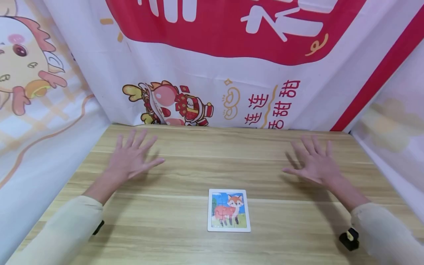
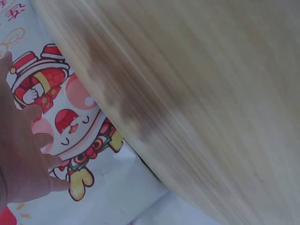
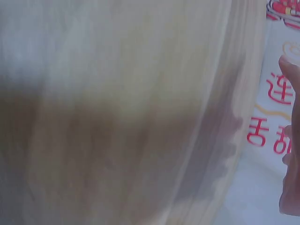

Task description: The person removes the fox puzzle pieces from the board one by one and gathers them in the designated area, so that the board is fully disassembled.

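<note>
A small jigsaw puzzle [image 1: 229,210] with a fox picture lies flat on the wooden table, its pieces set inside a white frame. To the far left of it, my left hand [image 1: 131,156] is spread over the table with fingers apart and holds nothing. My right hand [image 1: 314,163] is likewise spread on the far right side, its palm down and nothing in it. Both hands cast shadows on the wood. In the left wrist view the left hand [image 2: 23,154] shows at the left edge; in the right wrist view the right hand [image 3: 291,140] shows at the right edge.
The wooden table [image 1: 165,221] ends at a white and red printed cloth [image 1: 212,66] hanging along its back. More printed cloth [image 1: 43,121] hangs on the left side, and a pale cloth [image 1: 394,121] on the right. Black straps [image 1: 349,239] show at the sleeves.
</note>
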### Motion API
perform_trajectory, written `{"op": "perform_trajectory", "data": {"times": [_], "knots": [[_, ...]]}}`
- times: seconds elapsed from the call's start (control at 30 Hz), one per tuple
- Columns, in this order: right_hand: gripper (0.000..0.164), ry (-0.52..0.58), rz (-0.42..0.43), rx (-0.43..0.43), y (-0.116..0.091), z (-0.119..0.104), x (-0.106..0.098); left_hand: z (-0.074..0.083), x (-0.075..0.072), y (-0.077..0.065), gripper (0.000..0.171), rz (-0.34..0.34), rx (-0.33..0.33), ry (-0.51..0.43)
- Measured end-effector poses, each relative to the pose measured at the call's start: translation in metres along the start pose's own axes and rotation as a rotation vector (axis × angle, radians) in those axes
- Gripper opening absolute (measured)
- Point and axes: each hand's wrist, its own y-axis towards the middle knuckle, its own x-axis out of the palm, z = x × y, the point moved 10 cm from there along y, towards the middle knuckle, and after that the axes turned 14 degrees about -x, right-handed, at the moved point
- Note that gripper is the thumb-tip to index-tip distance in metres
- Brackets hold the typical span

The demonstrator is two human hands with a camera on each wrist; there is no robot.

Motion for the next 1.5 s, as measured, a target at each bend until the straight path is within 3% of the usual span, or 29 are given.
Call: {"op": "perform_trajectory", "data": {"times": [0.37, 0.67, 1.0, 1.3, 1.5], "knots": [[0.104, 0.023, 0.000, -0.095, 0.007, -0.047, 0.012, 0.038, 0.007, -0.010, 0.090, 0.010, 0.086, -0.001], [0.100, 0.047, -0.022, -0.192, 0.012, -0.088, 0.014, 0.077, 0.005, -0.020, 0.087, -0.006, 0.198, -0.099], [0.095, 0.130, -0.023, -0.312, 0.016, -0.129, 0.018, 0.121, 0.004, -0.034, 0.070, -0.041, 0.303, -0.228], [0.081, 0.215, 0.017, -0.428, 0.014, -0.158, 0.014, 0.153, 0.007, -0.047, 0.051, -0.117, 0.380, -0.305], [0.070, 0.321, -0.006, -0.448, 0.010, -0.178, 0.015, 0.170, 0.013, -0.053, 0.043, -0.186, 0.399, -0.340]]}}
